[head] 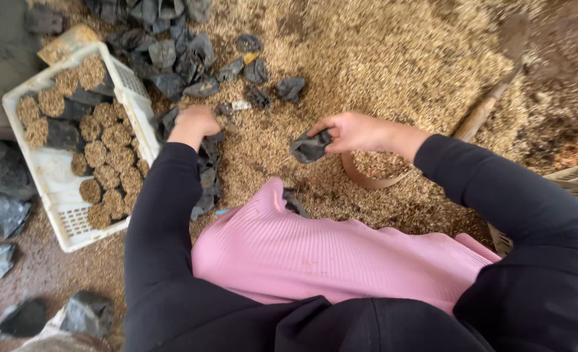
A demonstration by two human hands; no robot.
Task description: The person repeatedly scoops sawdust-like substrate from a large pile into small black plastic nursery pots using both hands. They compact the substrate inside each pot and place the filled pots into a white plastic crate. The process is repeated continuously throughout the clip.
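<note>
Dozens of filled bags, packed upright so their open tops face up, crowd a white crate [54, 176] at the left. Beside it, the left hand [194, 124] is closed on a stack of empty black bags [207, 173], while the right hand [354, 132] pinches one small black bag [310, 146] above the husk heap [380, 58].

I've got black long sleeves on both arms, pink ribbed knit top w/ faint stain, bare left hand [196, 122] & right hand [354, 132].
</note>
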